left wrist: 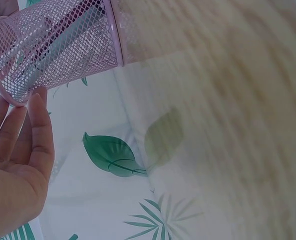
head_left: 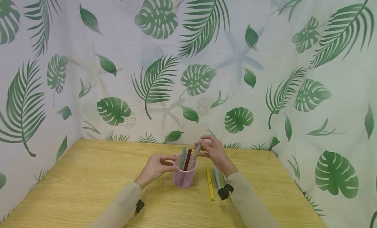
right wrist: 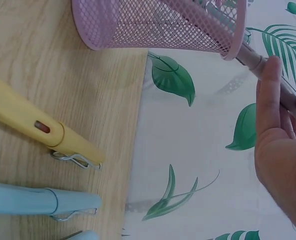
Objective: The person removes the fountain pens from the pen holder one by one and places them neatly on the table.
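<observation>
One pink cup [head_left: 184,177] of round wire mesh stands upright on the wooden desk [head_left: 88,185], near its middle. Three pens show in or at the cup: one pale teal pen [head_left: 183,157] and one dark red pen [head_left: 187,159] stand inside, leaning on the rim, and one pinkish-grey pen [head_left: 196,151] is tilted with its lower end inside the cup.

The right hand [head_left: 213,151] pinches the upper end of the pinkish-grey pen between thumb and fingers; the right wrist view shows the barrel passing over the mesh rim into the fingers [right wrist: 270,95]. The left hand [head_left: 156,167] is at the cup's left side, fingers loosely bent, with fingertips [left wrist: 38,100] at the rim; it closes on nothing.

Three more pens lie flat on the desk just right of the cup, side by side and nearly parallel: one yellow pen [head_left: 209,188], one light blue pen [head_left: 217,178], and a third pen [head_left: 224,177], also bluish, mostly hidden by the right sleeve. The yellow and light blue pens are smooth plastic with metal wire clips on their caps.

The desk top is light wood grain. A pale curtain [head_left: 188,67] printed with green leaves hangs on three sides of the desk.
</observation>
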A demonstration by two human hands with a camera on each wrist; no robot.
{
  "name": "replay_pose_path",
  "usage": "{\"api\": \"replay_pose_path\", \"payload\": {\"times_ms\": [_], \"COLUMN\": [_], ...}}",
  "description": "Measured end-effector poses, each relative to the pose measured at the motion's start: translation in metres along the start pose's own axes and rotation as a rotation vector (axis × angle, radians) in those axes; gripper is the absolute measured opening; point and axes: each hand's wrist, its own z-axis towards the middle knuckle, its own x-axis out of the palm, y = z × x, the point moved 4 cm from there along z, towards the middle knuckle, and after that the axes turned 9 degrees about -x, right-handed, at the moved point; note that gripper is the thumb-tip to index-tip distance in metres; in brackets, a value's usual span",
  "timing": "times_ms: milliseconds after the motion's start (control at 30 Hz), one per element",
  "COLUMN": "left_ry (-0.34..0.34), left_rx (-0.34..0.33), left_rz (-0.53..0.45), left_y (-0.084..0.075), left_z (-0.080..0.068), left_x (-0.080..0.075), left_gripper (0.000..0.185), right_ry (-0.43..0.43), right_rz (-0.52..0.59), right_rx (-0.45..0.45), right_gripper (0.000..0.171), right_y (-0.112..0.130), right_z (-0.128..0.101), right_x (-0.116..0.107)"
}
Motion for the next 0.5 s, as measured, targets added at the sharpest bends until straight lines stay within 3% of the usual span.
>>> {"api": "replay_pose_path", "payload": {"times_ms": [500], "left_ry": [-0.013], "left_rx": [-0.005], "left_rz": [0.028], "left_y": [-0.0011], "left_z": [-0.0005], "left_x": [0.0001], "left_gripper": [0.045], "right_ry": [0.02], "right_rz": [-0.024], "right_rx": [-0.033], "right_gripper": [0.04], "right_y": [0.0043], "right_z": [-0.0017], "right_x": [-0.0018]}}
